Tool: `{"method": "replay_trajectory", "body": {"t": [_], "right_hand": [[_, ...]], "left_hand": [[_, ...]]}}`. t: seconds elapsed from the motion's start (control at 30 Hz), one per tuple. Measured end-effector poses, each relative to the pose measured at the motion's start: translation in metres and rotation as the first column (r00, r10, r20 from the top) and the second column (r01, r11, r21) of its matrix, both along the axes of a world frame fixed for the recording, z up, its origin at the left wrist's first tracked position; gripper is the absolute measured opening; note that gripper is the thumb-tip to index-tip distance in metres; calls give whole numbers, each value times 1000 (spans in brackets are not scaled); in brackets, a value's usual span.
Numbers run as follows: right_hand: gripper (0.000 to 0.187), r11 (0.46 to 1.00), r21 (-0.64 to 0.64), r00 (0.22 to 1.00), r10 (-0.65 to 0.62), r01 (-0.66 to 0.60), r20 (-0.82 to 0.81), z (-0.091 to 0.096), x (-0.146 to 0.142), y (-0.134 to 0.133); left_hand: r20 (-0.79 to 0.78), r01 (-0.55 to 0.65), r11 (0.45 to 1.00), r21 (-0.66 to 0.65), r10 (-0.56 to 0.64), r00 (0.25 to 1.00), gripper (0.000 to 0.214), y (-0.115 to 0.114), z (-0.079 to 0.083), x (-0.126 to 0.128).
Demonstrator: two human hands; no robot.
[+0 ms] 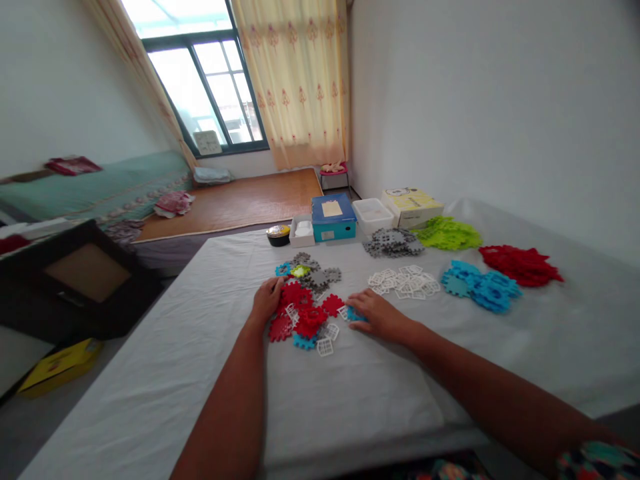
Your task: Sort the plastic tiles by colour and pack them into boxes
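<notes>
A mixed heap of plastic gear-shaped pieces lies between my hands, mostly red gear pieces (310, 321) with some grey ones (316, 279) behind. My left hand (267, 298) is at the heap's left edge, its fingers curled together against the red pieces; whatever they hold is hidden. On the right side, my right hand (376, 315) has its fingers closed over a blue gear piece (354, 313), which is partly covered. White square frames (325, 347) lie at the heap's near edge. Toward the back of it are a small blue gear (283, 269) and a yellow-green gear (301, 271).
Sorted piles lie to the right: white frames (405, 283), blue gears (483, 285), red gears (520, 265), green gears (449, 233) and grey gears (393, 243). Behind stand a blue box (334, 219), a clear tub (373, 215), a yellow-white box (413, 207) and a round tin (279, 235).
</notes>
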State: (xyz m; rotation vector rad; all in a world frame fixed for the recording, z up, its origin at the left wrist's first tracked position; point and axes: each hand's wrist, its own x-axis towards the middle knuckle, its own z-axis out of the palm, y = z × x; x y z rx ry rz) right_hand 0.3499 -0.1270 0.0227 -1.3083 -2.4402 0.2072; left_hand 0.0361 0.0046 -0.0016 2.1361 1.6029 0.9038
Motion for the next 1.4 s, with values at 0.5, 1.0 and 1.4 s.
{"method": "replay_trajectory", "body": {"t": [0.5,1.0,1.4], "right_hand": [[23,975,177,954,-80,135,-288,11,57,18],[30,578,239,608,-790,780,-75,8,180,24],[50,993,30,992,112,-111,-52,-13,2,5]], "left_hand": [[-18,5,1000,-18,-5,1000,50,3,1,-3],[12,0,1000,-17,0,1000,49,2,0,-2],[13,7,1000,-20,-7,1000,47,1,0,0]]}}
